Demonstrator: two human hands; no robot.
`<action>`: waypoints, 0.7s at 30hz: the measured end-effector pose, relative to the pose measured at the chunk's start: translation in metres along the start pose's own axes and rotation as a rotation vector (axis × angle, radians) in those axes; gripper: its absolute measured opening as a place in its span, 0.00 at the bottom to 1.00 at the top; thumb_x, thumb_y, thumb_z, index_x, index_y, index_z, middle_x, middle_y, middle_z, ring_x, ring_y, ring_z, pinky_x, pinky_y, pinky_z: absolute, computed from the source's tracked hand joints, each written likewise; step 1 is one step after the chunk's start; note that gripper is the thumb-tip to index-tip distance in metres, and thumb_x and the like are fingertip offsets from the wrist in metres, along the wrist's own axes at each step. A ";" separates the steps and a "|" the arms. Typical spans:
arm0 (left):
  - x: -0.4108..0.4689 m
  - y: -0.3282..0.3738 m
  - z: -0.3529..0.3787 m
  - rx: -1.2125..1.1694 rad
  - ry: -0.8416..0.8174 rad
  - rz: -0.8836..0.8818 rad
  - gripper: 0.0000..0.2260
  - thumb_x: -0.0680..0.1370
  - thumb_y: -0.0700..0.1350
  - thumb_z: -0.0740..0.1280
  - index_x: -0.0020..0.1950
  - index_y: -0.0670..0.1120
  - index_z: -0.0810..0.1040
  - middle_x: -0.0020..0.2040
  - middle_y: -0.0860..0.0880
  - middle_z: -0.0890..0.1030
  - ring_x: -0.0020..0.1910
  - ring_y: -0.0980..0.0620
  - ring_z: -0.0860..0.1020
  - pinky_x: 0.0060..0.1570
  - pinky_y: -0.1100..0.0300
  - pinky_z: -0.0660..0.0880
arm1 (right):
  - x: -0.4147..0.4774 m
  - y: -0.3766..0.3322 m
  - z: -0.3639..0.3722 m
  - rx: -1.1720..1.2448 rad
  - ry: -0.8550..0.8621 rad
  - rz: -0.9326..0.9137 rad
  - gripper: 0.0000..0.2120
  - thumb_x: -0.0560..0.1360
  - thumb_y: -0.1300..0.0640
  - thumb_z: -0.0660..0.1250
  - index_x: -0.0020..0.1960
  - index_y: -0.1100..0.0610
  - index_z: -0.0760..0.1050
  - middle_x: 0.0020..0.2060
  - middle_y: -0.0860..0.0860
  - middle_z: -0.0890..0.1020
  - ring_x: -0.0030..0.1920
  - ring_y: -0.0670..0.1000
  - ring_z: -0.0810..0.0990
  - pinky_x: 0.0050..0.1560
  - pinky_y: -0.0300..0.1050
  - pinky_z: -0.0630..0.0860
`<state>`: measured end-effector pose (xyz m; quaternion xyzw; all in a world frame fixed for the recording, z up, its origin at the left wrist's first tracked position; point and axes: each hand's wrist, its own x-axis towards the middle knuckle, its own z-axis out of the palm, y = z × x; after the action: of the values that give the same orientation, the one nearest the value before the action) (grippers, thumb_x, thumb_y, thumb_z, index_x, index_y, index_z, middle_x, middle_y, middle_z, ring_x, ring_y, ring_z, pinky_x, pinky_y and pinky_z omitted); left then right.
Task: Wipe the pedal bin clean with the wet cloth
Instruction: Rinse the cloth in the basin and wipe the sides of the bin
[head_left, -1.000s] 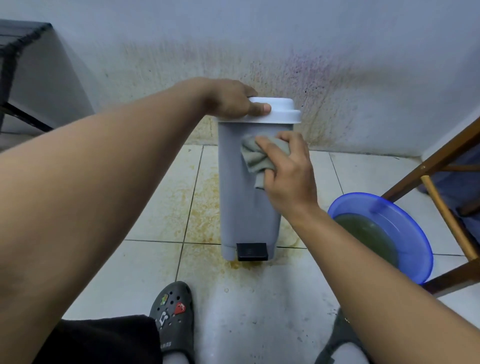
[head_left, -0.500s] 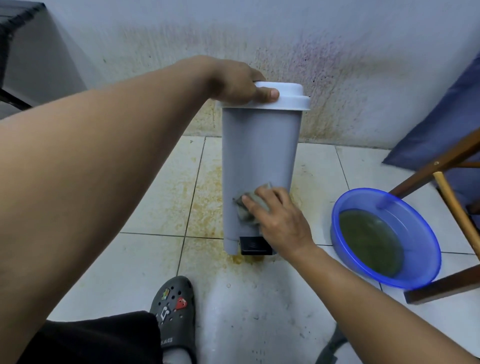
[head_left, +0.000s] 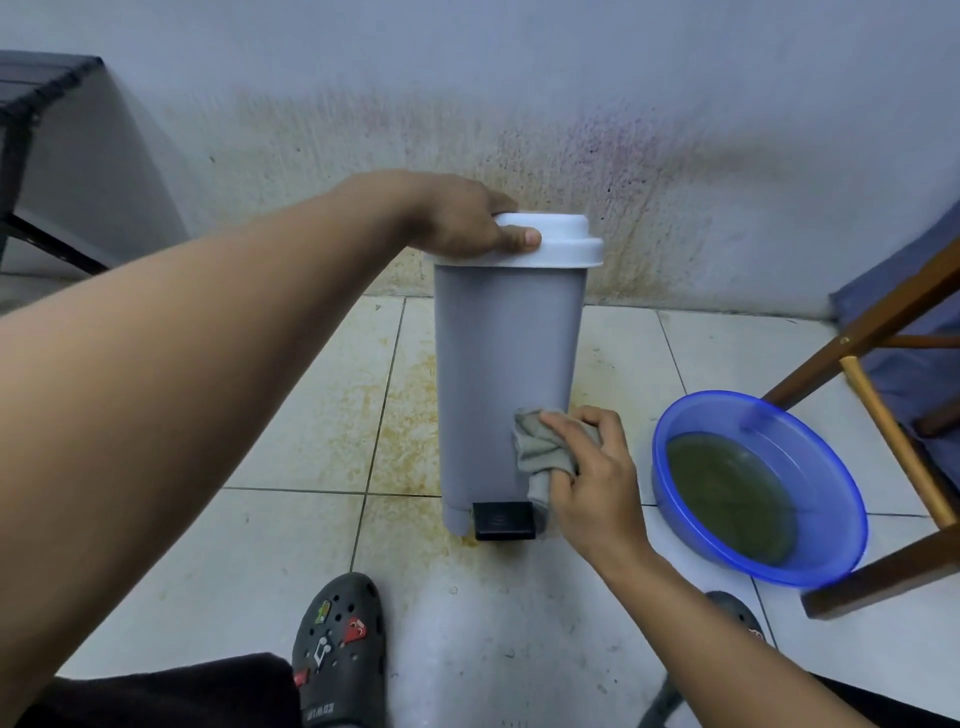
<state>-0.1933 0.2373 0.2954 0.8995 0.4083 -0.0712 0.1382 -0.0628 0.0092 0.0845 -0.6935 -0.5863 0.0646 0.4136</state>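
- The grey bin (head_left: 506, 374), smooth and tapered, stands upright on the stained floor tiles (head_left: 306, 431) against the wall.
- The left hand (head_left: 467, 221) grips its white lid (head_left: 561, 241).
- The right hand (head_left: 592, 478) presses a crumpled cloth (head_left: 537, 452) low on the bin's right side, just above the black pedal (head_left: 503, 519).
- A blue basin (head_left: 831, 499) of murky water sits near, to the right.

The grey pedal bin (head_left: 506, 374) stands upright on the tiled floor (head_left: 291, 525) against the stained wall. The left hand (head_left: 467, 218) clamps its white lid (head_left: 556, 241) — the right hand (head_left: 592, 478) presses a bunched grey cloth (head_left: 540, 452) low on its right side, just above the black pedal (head_left: 504, 519). A blue basin (head_left: 847, 499) of murky water sits near.
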 end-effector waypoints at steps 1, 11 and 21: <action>-0.002 0.002 0.000 0.015 -0.004 -0.001 0.32 0.81 0.70 0.53 0.80 0.55 0.64 0.79 0.48 0.68 0.76 0.43 0.66 0.71 0.46 0.62 | 0.004 -0.005 -0.004 0.009 0.036 0.023 0.26 0.68 0.66 0.61 0.63 0.51 0.79 0.59 0.48 0.69 0.58 0.51 0.74 0.58 0.42 0.75; -0.023 0.008 0.003 0.086 -0.019 0.002 0.26 0.85 0.63 0.52 0.82 0.56 0.60 0.82 0.49 0.60 0.81 0.45 0.59 0.77 0.48 0.53 | 0.054 -0.065 -0.029 0.384 0.499 0.521 0.17 0.72 0.63 0.67 0.57 0.48 0.79 0.54 0.48 0.80 0.51 0.45 0.79 0.57 0.38 0.76; -0.022 0.007 0.006 0.085 -0.004 0.004 0.27 0.84 0.63 0.52 0.82 0.56 0.60 0.82 0.48 0.61 0.80 0.44 0.60 0.78 0.47 0.55 | 0.048 -0.113 0.035 0.312 0.420 0.196 0.23 0.70 0.71 0.68 0.63 0.59 0.79 0.54 0.53 0.72 0.51 0.48 0.75 0.54 0.24 0.66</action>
<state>-0.2023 0.2149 0.2966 0.9052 0.4030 -0.0901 0.1010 -0.1544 0.0647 0.1536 -0.6731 -0.4009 0.0488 0.6196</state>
